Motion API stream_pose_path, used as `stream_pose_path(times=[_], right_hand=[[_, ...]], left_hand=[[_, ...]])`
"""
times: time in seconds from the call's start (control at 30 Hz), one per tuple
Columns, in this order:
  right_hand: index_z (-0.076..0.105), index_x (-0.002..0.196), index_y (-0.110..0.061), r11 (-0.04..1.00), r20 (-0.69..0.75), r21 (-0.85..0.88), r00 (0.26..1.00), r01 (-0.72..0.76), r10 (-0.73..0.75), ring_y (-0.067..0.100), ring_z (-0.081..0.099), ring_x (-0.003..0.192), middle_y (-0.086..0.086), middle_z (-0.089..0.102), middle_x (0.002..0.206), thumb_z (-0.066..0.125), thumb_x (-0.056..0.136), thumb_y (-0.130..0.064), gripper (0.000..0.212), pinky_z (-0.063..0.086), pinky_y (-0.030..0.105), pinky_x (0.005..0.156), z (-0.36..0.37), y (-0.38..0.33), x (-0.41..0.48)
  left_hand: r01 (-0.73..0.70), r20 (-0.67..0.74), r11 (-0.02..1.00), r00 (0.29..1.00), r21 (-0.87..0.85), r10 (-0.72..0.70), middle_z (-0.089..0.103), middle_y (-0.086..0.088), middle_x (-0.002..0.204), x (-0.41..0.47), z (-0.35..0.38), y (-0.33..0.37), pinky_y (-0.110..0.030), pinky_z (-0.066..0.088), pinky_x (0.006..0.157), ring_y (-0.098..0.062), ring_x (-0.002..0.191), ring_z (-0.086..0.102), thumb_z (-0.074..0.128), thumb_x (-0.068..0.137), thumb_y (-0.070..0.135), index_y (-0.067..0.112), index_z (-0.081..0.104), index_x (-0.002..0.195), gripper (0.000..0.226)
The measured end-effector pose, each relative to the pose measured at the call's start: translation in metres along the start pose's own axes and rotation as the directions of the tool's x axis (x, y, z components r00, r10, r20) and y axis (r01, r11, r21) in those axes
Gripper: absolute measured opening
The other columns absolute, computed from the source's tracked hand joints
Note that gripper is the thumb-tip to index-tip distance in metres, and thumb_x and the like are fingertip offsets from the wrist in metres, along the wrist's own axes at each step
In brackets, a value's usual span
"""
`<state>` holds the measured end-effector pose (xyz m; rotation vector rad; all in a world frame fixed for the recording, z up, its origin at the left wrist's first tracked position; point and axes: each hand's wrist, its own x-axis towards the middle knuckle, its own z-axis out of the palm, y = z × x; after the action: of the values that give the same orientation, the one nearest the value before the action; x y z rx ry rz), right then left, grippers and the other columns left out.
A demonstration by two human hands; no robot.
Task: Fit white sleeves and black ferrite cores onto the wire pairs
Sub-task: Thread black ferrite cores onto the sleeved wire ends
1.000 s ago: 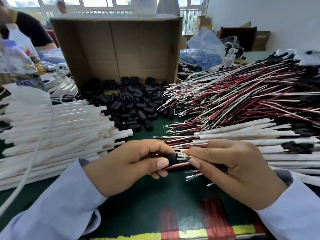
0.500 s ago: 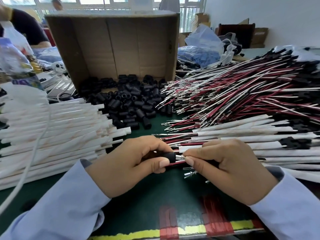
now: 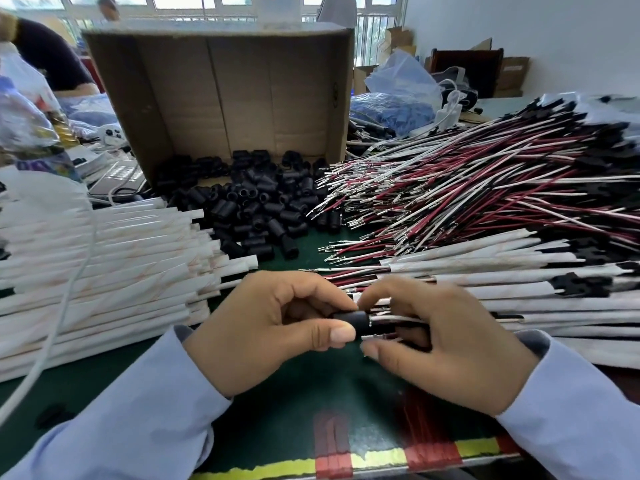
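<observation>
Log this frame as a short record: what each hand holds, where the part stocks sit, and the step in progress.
left hand: left hand pinches a black ferrite core between thumb and fingers
right hand: right hand holds a wire pair, metal ends at the core's mouth
step: threading the core onto the wires; how far in cannot be told
core stock: pile of ferrite cores spilling from the cardboard box
sleeve stock: empty white sleeves stacked at left
wire stock: red and white wires heaped at right, sleeved pairs below them
surface: green mat
</observation>
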<state>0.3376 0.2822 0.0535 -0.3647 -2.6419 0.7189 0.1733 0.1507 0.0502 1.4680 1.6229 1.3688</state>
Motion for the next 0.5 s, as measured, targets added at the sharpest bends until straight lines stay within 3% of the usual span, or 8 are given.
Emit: stream_pose_path(times=[0.17, 0.27, 0.37, 0.43, 0.5], right_hand=[[0.036, 0.078, -0.033, 0.995, 0.033, -0.091, 0.999, 0.045, -0.042, 0.014, 0.044, 0.057, -0.010, 0.047, 0.060, 0.053, 0.063, -0.045, 0.025, 0.041, 0.034, 0.054, 0.012, -0.011, -0.002], [0.048, 0.081, -0.032, 0.994, 0.014, -0.076, 0.997, 0.077, -0.076, 0.010, 0.045, 0.057, -0.011, 0.052, 0.061, 0.057, 0.068, -0.050, 0.024, 0.037, 0.026, 0.052, 0.009, -0.007, 0.001], [0.059, 0.073, -0.022, 0.973, 0.027, -0.133, 0.982, 0.189, -0.187, 0.006, 0.047, 0.063, -0.013, 0.053, 0.068, 0.053, 0.081, -0.054, 0.034, 0.039, 0.025, 0.054, 0.000, 0.001, 0.002], [0.060, 0.070, -0.020, 0.966, 0.024, -0.137, 0.976, 0.218, -0.217, 0.007, 0.048, 0.072, -0.013, 0.053, 0.076, 0.056, 0.083, -0.056, 0.039, 0.042, 0.027, 0.058, -0.009, 0.006, 0.002], [0.064, 0.068, -0.021, 0.982, 0.096, -0.022, 0.978, 0.188, -0.185, 0.009, 0.050, 0.072, -0.012, 0.051, 0.075, 0.063, 0.079, -0.058, 0.039, 0.044, 0.031, 0.058, -0.018, 0.011, 0.003]], left_hand=[[-0.126, -0.044, 0.976, 0.990, 0.178, 0.136, 0.071, 0.006, 0.079, 0.000, 0.027, -0.001, -0.021, 0.053, 0.069, -0.010, 0.073, 0.068, 0.082, 0.068, 0.029, 0.024, 0.071, 0.086, 0.021], [-0.109, -0.145, 0.937, 0.975, 0.333, 0.166, 0.065, 0.011, 0.062, 0.001, 0.028, 0.000, -0.017, 0.046, 0.053, -0.006, 0.056, 0.060, 0.072, 0.068, 0.056, 0.026, 0.067, 0.073, 0.030], [-0.168, -0.125, 0.885, 0.962, 0.435, 0.244, 0.057, 0.009, 0.051, -0.002, 0.015, -0.003, -0.015, 0.036, 0.043, -0.008, 0.045, 0.051, 0.065, 0.076, 0.059, 0.022, 0.063, 0.061, 0.040], [-0.168, -0.124, 0.911, 0.966, 0.377, 0.229, 0.057, 0.011, 0.049, -0.006, 0.004, -0.006, -0.014, 0.037, 0.043, -0.005, 0.043, 0.050, 0.066, 0.077, 0.057, 0.025, 0.064, 0.062, 0.035], [-0.147, -0.059, 0.941, 0.983, 0.304, 0.173, 0.060, 0.012, 0.053, -0.012, -0.006, -0.009, -0.012, 0.041, 0.047, -0.003, 0.047, 0.054, 0.070, 0.075, 0.054, 0.028, 0.067, 0.067, 0.027]])
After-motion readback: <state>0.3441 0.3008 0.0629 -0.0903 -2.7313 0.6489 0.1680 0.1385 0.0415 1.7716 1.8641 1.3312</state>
